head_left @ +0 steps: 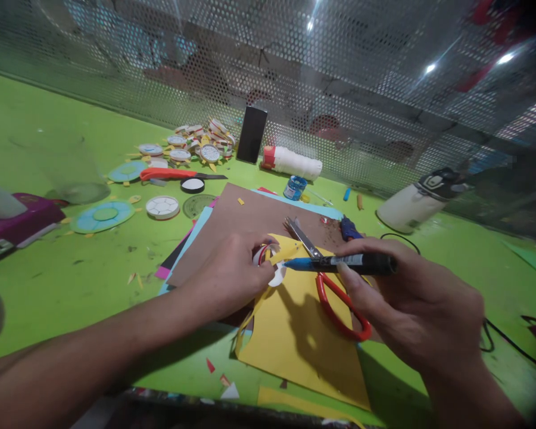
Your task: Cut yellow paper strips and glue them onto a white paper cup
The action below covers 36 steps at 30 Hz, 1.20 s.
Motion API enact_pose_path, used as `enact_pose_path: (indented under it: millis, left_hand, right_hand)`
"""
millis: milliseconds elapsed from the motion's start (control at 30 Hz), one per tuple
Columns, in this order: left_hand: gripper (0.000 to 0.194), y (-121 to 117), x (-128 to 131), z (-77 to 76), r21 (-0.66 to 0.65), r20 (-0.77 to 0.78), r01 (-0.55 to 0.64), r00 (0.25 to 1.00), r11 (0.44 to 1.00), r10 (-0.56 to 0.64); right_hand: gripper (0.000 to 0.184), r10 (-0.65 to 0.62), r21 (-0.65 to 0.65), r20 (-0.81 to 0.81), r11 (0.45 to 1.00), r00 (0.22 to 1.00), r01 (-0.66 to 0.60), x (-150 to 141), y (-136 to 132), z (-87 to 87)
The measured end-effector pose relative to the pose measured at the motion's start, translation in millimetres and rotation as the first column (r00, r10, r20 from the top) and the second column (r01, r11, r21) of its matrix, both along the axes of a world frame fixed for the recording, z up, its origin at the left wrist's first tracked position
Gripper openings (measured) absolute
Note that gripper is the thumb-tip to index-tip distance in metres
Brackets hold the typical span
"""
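Note:
My left hand (239,271) pinches a small white round cap with a red edge (262,255); a strip of yellow paper lies against it, and my fingers cover part of it. My right hand (422,298) grips a black marker (361,263), its blue tip pointing left at the cap. The tip is at or very near the cap's white part; I cannot tell if they touch. Below both hands lies a yellow sheet (304,345) with a cut edge. Red-handled scissors (324,286) rest on it, blades slightly apart, partly behind the marker.
Brown sheets (232,220) lie under the yellow one. Behind are a knife with an orange handle (170,174), a pile of decorated caps (209,146), an upright phone (252,134), a stack of white cups (292,163) and a blue jar (295,188). A white bottle (411,202) lies tilted at right.

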State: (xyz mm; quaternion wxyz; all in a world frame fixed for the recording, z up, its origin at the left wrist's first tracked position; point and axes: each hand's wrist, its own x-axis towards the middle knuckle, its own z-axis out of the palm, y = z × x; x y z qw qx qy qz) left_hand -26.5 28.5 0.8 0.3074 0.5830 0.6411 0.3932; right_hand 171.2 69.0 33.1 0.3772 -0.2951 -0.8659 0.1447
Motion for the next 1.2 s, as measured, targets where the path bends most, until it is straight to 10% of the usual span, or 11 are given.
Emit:
enact_pose_path:
  millis: [1200]
  left_hand:
    - [0.025, 1.2, 2.1, 2.5, -0.057, -0.034, -0.015, 0.999, 0.998, 0.013]
  right_hand:
    - [0.018, 0.041, 0.042, 0.022, 0.998, 0.999, -0.042, 0.8, 4.5, -3.7]
